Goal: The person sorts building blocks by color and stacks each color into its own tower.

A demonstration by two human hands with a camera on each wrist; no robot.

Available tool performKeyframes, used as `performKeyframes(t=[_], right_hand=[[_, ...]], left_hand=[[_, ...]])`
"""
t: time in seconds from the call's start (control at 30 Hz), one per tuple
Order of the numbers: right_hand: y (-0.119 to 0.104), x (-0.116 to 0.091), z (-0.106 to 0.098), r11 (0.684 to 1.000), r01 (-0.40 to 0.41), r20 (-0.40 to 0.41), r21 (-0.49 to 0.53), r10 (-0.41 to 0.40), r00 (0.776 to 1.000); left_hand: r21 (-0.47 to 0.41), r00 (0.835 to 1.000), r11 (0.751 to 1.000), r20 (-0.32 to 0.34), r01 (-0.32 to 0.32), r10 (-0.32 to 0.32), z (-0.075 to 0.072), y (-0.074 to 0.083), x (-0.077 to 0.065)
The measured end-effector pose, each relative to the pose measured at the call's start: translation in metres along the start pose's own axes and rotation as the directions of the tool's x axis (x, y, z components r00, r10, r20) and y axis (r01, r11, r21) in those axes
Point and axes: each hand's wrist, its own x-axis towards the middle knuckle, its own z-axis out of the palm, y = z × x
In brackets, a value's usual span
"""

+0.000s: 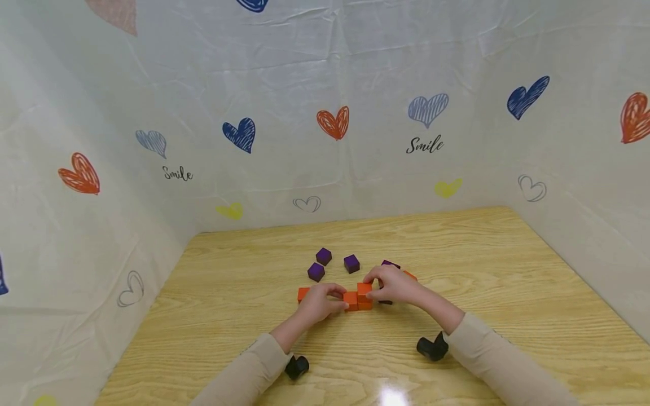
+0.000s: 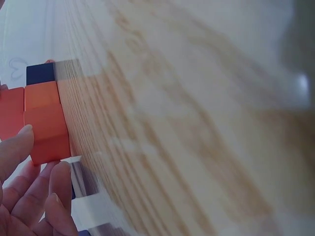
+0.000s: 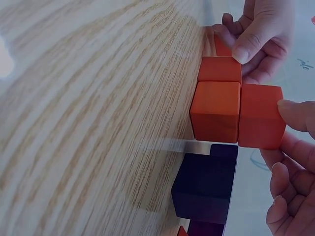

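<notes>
Right hand (image 1: 398, 285) narrow, pinching the upper orange cube (image 3: 261, 116) directly atop the base cube (image 3: 215, 110), also orange, on the table (image 1: 203, 338). Left hand (image 1: 317, 303) narrow too: thumb and fingers pinch the side orange cube (image 2: 47, 135), flush against the base cube's left. Left wrist view gives that thumb tip close up; tiny in head view. Right wrist view: dark cube (image 3: 203, 187) right of base cube, gap between; head view has it mostly covered by the right hand. Head view shows three purple cubes (image 1: 316, 272) whole, behind and left of base cube.
</notes>
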Motion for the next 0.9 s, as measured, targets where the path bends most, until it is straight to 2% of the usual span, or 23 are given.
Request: performKeyframes(t=[0.4,0.63,0.9], right_hand=[[-0.0006,0.0005,0.0006,1.000,-0.012,0.014,-0.009,0.012,1.000],[-0.0033,-0.0017,0.0004,0.997,-0.016,0.020,-0.082,0.018,1.000],[-0.0076,-0.0045,0.0030,0.988,-0.073,0.017,-0.139,0.076,0.997]], left_hand=[[0.000,1.000,1.000,-0.002,0.006,-0.006,-0.0007,0.0009,-0.0001],[-0.004,1.000,1.000,0.001,0.010,-0.010,-0.0003,0.0004,0.0001],[-0.008,1.000,1.000,0.000,0.016,-0.016,-0.0002,0.0008,-0.0005]])
